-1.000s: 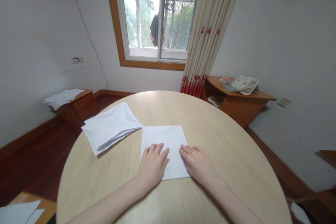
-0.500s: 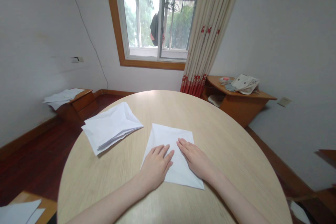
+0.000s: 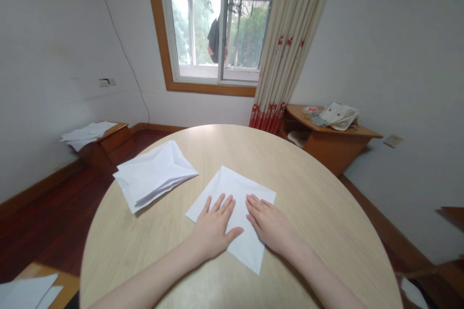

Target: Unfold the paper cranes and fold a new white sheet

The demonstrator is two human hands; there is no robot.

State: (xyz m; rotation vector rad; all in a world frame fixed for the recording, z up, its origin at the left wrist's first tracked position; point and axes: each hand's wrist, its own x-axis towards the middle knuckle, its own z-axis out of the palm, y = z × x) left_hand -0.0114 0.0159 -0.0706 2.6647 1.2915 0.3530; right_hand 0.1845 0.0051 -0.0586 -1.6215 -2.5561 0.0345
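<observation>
A white sheet of paper (image 3: 239, 186) lies turned at an angle on the round wooden table (image 3: 311, 193), one corner pointing toward me. Flat on its left part rests my left hand (image 3: 213, 229), fingers spread and thumb stretched to the right. My right hand (image 3: 270, 224) lies on the sheet's right side with its fingers extended, slightly apart. Both palms face down, and they cover much of the paper's middle. To the left, a stack of white papers (image 3: 155, 171) with creases and uneven edges sits on the table.
Behind the table on the right stands a wooden desk (image 3: 329, 147) with a cloth bag (image 3: 339, 116) on it. A small wooden cabinet (image 3: 116, 145) at the left bears more papers (image 3: 89, 133). Further sheets (image 3: 27, 292) lie at the lower left, beside the table.
The sheet under my hands has turned clockwise on the table. My left hand's fingers have spread wider, its thumb now stretched out. The stack has stayed put.
</observation>
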